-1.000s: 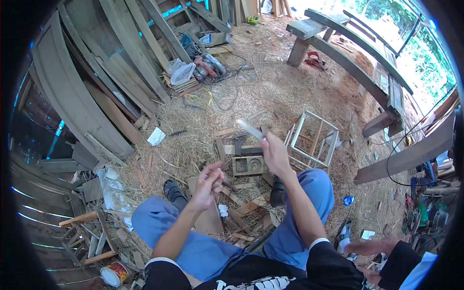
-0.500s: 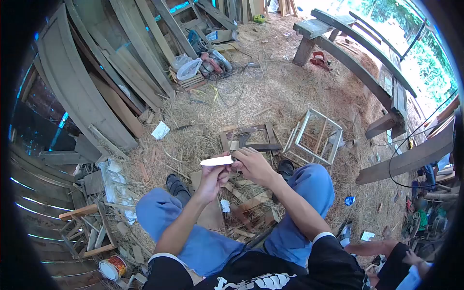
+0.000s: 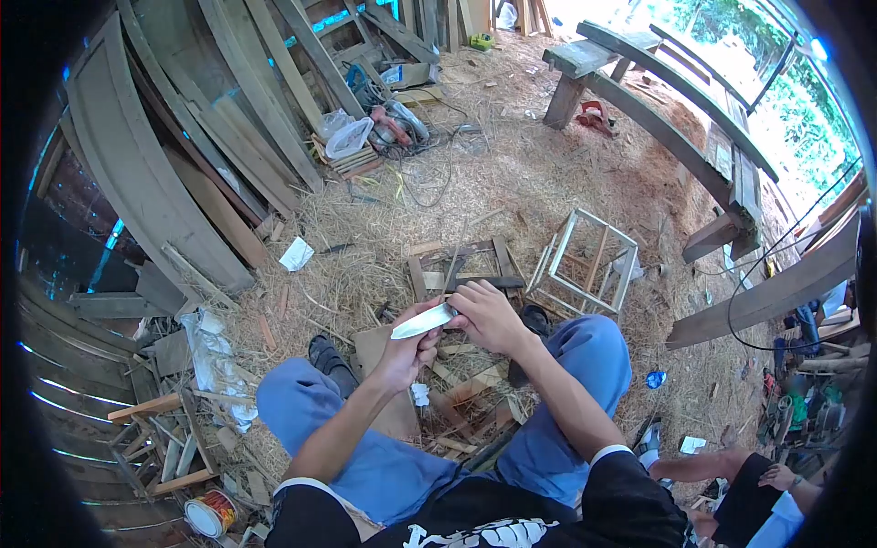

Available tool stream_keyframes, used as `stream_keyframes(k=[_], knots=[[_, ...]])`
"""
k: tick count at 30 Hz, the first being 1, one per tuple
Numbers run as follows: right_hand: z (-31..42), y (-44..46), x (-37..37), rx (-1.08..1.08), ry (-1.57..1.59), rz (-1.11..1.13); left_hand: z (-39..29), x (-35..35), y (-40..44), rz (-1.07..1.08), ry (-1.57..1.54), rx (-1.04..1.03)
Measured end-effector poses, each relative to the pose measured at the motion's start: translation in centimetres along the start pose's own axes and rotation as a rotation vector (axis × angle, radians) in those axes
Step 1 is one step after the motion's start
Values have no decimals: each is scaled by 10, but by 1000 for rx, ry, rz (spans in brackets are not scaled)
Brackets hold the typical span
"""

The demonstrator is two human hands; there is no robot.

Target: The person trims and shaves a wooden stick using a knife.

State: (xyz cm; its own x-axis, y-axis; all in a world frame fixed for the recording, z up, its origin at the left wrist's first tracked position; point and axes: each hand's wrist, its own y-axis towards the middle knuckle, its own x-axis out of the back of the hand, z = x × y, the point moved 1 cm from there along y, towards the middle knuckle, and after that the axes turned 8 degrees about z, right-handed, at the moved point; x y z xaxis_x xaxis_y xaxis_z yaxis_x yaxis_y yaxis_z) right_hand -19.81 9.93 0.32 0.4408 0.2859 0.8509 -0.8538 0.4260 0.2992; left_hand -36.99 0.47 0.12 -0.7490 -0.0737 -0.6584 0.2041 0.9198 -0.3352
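Between my hands, over my lap, is a pale, flat blade-like piece (image 3: 424, 322), bright along its length. My right hand (image 3: 486, 317) is closed round its right end. My left hand (image 3: 405, 354) is closed just beneath and beside the piece; a thin strip (image 3: 454, 260) rises from between the hands, and I cannot make out which fingers pinch it. Below the hands lie wood scraps (image 3: 475, 384) on the straw-covered ground. A dark wooden frame (image 3: 501, 258) lies just beyond my hands.
A pale open frame (image 3: 625, 279) stands ahead right. Planks (image 3: 146, 173) lean on the left, and power tools (image 3: 391, 128) lie beyond. A wooden bench (image 3: 585, 57) stands at the back right. A tin (image 3: 210, 513) is at lower left; another person's hand (image 3: 778, 476) is at lower right.
My hands were apart a second ago, with the blade-like piece raised in my right hand. They came together, and since then the piece has tilted, its left end lower.
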Motion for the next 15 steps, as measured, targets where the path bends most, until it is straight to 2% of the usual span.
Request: stream_keyframes(k=[1,4,5,6,7,11,15], knots=[[-1,0,1,1,1,4,4,4,2,23,10,4],[-14,-4,9,-215,9,-209,21,14,-2,130,57,30],[-27,-4,21,-337,-21,-217,28,5,-10,194,80,55],[-47,-7,25,-407,-28,-366,38,-2,-16,261,102,83],[-58,-10,33,-447,6,-391,50,-8,-19,245,100,119],[-51,-19,29,-548,245,-458,33,5,-6,92,50,-80],[-41,-14,17,-420,96,-289,6,32,3,-17,-59,-162]])
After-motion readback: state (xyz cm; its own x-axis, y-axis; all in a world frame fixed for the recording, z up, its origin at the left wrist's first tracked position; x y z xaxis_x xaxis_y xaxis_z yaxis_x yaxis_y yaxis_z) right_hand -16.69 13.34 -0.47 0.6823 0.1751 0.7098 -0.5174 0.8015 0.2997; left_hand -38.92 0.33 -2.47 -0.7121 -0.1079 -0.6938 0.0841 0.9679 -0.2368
